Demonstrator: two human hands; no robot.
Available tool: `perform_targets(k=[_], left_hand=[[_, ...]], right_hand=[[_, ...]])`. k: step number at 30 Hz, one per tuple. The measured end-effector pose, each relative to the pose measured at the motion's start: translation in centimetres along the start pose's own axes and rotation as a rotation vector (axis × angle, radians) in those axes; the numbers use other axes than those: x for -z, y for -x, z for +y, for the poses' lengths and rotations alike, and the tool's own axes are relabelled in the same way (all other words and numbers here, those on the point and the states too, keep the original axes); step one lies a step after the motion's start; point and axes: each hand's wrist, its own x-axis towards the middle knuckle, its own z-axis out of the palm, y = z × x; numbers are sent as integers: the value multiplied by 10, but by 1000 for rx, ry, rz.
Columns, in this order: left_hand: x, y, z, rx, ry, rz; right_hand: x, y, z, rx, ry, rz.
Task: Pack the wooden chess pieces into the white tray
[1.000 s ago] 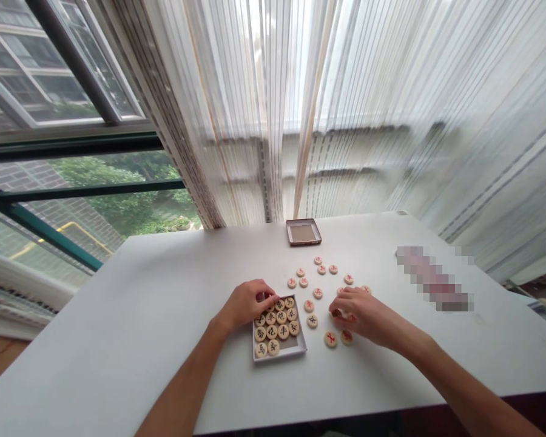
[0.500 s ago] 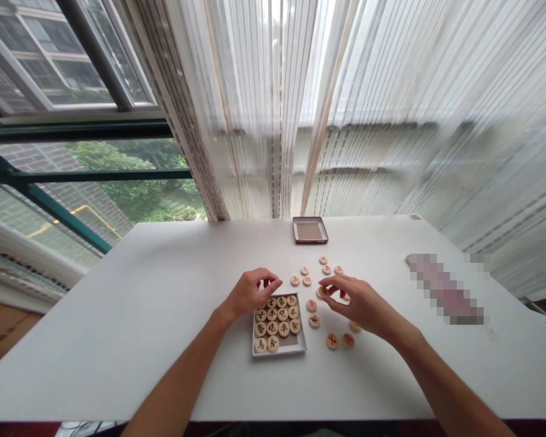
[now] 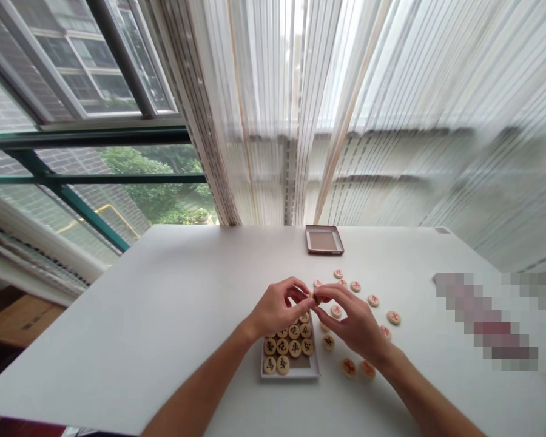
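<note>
My right hand (image 3: 352, 315) pinches a round wooden Chinese chess piece (image 3: 316, 298) between thumb and fingers. My left hand (image 3: 282, 306) meets it there, its closed fingertips on the same piece, above the far right corner of a shallow white box (image 3: 291, 376). Inside the box, wooden pieces with black characters (image 3: 283, 346) lie in rows; a bare patch shows at the near right. The far rows are partly covered by my left hand. Just right of the box lies a black-marked piece (image 3: 328, 342).
Several red-marked pieces (image 3: 348, 366) are scattered on the white table (image 3: 186, 291), right of and beyond the box. A shallow brown-rimmed lid (image 3: 324, 241) lies near the far edge. A blurred-out object (image 3: 486, 315) is at the right. Striped curtains (image 3: 273, 121) hang behind.
My right hand has carried the piece left, and my left hand has come right to meet it. The view has shifted, so the table's contents appear lower and further right.
</note>
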Motion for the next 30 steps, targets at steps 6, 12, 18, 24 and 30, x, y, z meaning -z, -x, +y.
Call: perform_targets(k=[6,12,18,24,30], left_hand=[[-3,4,-6,-1,12,-6],[9,7,-1,-2,-7,-142],[59,6,-6,10,-430,-169],[61,13,-15,69,-514,-320],[45,21,-12,18,-624,-336]], right_hand=[[-3,7,-5,8,-20,-30],[2,11,-4,19,-19,-73],[6,12,2,11,18,-49],[7,10,2,12,25,-31],[7,10,3,-7,13,-27]])
